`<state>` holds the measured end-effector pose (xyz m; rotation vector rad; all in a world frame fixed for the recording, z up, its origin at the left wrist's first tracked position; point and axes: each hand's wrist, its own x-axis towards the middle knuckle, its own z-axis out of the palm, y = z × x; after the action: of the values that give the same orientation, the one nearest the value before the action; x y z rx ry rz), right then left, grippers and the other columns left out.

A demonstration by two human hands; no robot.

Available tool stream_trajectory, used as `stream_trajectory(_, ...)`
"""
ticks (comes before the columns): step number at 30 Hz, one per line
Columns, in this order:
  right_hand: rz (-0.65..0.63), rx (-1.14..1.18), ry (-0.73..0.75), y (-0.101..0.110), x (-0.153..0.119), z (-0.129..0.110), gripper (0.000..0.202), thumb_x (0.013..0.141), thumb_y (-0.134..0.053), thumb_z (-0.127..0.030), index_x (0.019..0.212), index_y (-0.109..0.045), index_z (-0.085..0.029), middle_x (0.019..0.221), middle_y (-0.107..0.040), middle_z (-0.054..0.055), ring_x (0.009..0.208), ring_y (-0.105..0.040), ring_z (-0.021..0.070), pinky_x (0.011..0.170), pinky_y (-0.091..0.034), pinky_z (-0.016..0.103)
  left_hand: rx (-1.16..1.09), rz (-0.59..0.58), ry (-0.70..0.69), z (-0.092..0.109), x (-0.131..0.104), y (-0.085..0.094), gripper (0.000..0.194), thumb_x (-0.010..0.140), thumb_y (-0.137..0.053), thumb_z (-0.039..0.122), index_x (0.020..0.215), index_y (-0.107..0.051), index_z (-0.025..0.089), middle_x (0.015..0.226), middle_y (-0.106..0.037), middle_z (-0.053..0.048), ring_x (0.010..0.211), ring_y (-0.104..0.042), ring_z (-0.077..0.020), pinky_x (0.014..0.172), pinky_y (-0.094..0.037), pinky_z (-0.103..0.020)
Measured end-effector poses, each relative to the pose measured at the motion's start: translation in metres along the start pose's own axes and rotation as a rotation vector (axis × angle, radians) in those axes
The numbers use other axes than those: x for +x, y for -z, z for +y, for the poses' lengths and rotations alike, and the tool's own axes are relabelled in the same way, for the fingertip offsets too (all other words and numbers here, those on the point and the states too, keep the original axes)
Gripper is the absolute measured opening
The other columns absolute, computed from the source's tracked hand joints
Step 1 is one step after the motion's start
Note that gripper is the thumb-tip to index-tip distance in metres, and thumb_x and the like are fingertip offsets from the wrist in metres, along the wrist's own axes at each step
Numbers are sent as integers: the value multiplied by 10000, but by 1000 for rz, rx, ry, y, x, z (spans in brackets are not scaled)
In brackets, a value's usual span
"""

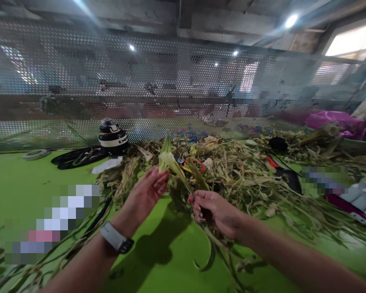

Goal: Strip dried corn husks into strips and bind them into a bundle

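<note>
My left hand (149, 189), with a white-banded watch (116, 238) on its wrist, holds the lower end of a pale green, husk-like leafy piece (167, 152). That piece points upward, and its lighter inner part shows. From it a thin stalk-like strip (183, 177) slants down to my right hand (213, 209). The fingers of my right hand are pinched around the strip's lower end. Long curling strands (221, 244) hang below that hand onto the green tabletop (158, 260). Just behind the held piece lie red-and-yellow-handled scissors (198, 166), partly covered.
A heap of dry leafy strips (238, 171) spreads across the middle and right. A black-and-white bottle (111, 138) stands at the back left beside a black cord loop (76, 156). Behind rises a perforated metal screen (158, 89). A purple bag (338, 124) sits far right.
</note>
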<state>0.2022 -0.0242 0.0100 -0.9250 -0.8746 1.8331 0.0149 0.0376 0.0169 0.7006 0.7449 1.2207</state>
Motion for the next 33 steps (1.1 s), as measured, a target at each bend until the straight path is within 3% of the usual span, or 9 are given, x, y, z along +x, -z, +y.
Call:
stream_trajectory(3,45,76,45,-5,1,5,286,635,-756,-300,719,-552,-116,508,-468,-65,432,-385,34,455,-287,174,271,-172,82,-20,-29,-23,192,794,-584,289,915,-678,173,929,-706,-59,842,-638,-154,754,-504,-226)
stream_trajectory(6,68,80,2,-6,1,9,310,617,-769,-302,696,-529,-123,506,-474,-67,421,-385,32,449,-286,178,394,-210,89,-32,-46,-34,147,752,-617,315,766,-701,196,837,-712,-20,785,-620,-153,721,-479,-212)
stream_trajectory(12,-31,62,-63,-5,-2,10,273,685,-725,-316,713,-535,-123,519,-501,-53,442,-433,50,492,-334,203,202,-175,279,-37,-42,-29,157,668,-698,283,793,-711,189,736,-707,-32,655,-617,-141,643,-495,-223)
stream_trajectory(17,-82,109,-115,-4,-2,10,228,725,-700,-291,752,-549,-123,546,-506,-48,454,-441,53,480,-316,202,169,-163,172,-34,-36,-26,174,655,-716,294,772,-708,165,632,-670,-27,549,-585,-120,564,-483,-215)
stream_trajectory(21,-140,148,-118,-2,-1,17,208,749,-678,-285,753,-552,-120,570,-487,-44,454,-438,54,478,-309,212,179,-107,109,-37,-34,-25,188,655,-722,302,762,-702,149,726,-687,-41,641,-605,-114,620,-485,-187)
stream_trajectory(28,-175,278,-127,-4,-1,22,161,787,-636,-236,754,-522,-127,562,-467,-48,451,-432,49,491,-278,207,45,-198,186,-48,-40,-27,166,729,-659,305,849,-685,192,772,-682,-33,608,-603,-123,571,-504,-212)
stream_trajectory(33,-166,274,-164,-7,-2,23,208,756,-672,-245,752,-487,-151,565,-485,-54,449,-435,52,488,-286,212,83,-208,201,-49,-41,-27,143,691,-697,302,757,-686,175,701,-663,-26,563,-580,-103,542,-489,-187)
